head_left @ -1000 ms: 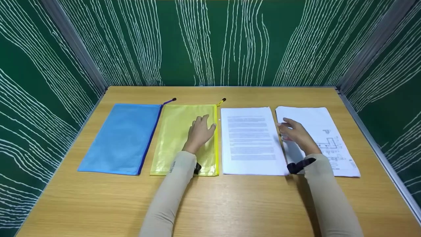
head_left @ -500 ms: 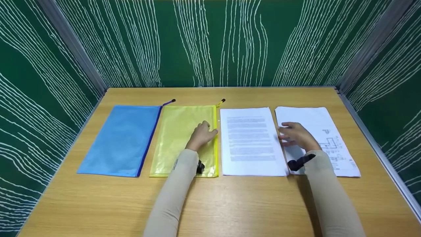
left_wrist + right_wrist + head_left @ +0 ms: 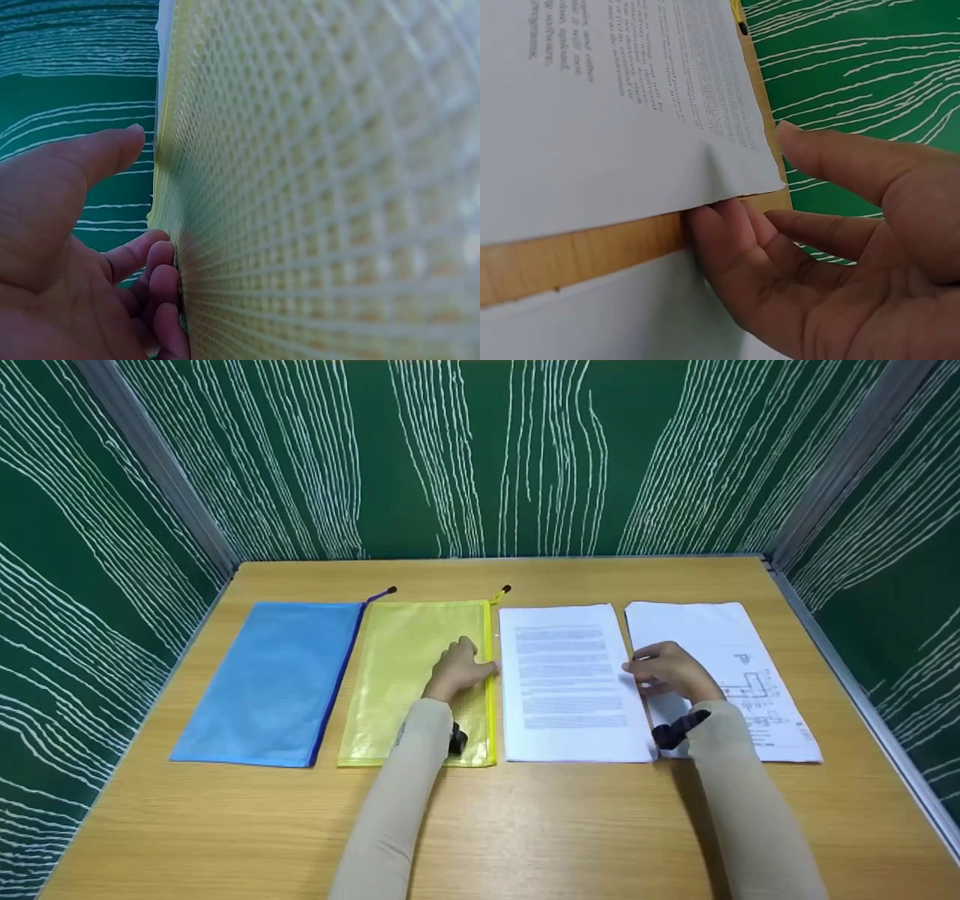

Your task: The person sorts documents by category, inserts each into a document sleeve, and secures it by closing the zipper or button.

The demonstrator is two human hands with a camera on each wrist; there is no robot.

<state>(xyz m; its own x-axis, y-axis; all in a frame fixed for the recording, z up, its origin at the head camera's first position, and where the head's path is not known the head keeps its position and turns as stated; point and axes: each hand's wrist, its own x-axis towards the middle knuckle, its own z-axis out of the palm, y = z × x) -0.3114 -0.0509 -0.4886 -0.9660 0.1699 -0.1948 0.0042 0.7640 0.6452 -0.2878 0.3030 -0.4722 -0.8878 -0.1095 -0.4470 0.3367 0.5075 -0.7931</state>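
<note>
Fingers of the right hand, bent and parted from the thumb, meet the edge of the printed stack, which lies toward nine o'clock. From the left hand, fingers loosely bent against the yellow pouch, that stack lies toward three.

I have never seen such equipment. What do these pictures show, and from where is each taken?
There is no robot here, only a person's left hand and right hand. The wide pictures come from a camera on the head; the close ones, from wrist cameras. On the wooden table, from left to right, lie a blue pouch, a yellow pouch, a text page and a drawing page. The left hand seems to touch the yellow pouch; the right hand is at the text page's right edge. Neither clearly holds anything.
</note>
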